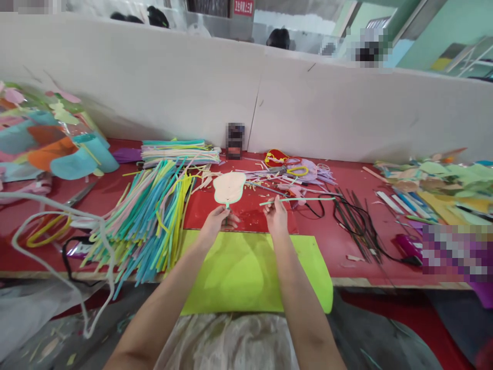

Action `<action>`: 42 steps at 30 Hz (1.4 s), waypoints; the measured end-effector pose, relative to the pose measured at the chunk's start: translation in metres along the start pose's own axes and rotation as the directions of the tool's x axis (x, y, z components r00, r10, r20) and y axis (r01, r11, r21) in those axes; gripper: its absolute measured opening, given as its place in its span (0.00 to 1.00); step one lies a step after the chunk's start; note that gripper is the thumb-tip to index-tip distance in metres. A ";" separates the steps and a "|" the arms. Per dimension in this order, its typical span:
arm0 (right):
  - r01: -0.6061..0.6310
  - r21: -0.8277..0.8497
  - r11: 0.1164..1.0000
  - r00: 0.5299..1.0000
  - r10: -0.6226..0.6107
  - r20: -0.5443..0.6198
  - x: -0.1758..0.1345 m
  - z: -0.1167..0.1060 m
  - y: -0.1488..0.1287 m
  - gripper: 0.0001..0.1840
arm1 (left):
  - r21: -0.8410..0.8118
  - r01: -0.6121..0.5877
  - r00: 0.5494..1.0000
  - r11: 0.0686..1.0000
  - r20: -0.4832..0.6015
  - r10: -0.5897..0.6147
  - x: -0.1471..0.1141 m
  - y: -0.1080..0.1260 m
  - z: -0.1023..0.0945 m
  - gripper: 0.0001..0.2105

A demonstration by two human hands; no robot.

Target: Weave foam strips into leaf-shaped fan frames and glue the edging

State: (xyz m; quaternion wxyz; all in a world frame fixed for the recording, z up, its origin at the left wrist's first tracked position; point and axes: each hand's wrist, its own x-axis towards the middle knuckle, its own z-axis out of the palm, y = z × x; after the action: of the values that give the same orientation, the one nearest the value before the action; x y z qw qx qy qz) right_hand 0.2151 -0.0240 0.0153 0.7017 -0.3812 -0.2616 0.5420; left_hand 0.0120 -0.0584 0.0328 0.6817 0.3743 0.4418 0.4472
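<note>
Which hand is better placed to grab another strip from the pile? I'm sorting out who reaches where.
Probably the left hand: it sits nearer the pile of coloured strips, though its grip holds the cream paddle-shaped piece. The right hand holds a green strip, farther away.

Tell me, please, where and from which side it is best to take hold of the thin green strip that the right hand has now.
The thin green strip lies almost level above the red mat, and the right hand pinches it near its left end. Probably best to pinch that same end from below, thumb over forefinger: the strip is narrow and looks limp, so its long free end toward the right would likely droop.
</note>
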 end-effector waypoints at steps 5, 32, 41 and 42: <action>0.030 -0.080 0.996 0.999 -0.032 -0.016 -0.005 0.007 0.000 0.17 | 0.087 0.128 0.992 0.988 -0.002 -0.128 0.003 -0.001 -0.001 0.06; 0.014 -0.499 0.867 0.999 0.012 0.049 -0.068 0.034 0.013 0.14 | 0.015 0.088 0.996 0.996 -0.004 -0.088 0.000 -0.018 0.003 0.11; 0.026 -0.488 0.872 0.997 0.015 0.080 -0.068 0.031 0.020 0.15 | -0.033 0.112 0.994 0.993 0.006 -0.112 -0.010 -0.006 0.010 0.09; 0.046 -0.508 0.860 0.996 -0.003 0.086 -0.067 0.030 0.020 0.14 | -0.028 0.114 0.993 0.993 0.008 -0.114 -0.010 -0.006 0.010 0.09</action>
State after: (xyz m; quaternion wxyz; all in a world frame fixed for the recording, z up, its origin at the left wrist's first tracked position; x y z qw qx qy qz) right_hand 0.1614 -0.0785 0.0192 0.5714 -0.5270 -0.4292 0.4599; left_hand 0.0207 -0.0705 0.0334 0.7127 0.3404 0.4538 0.4125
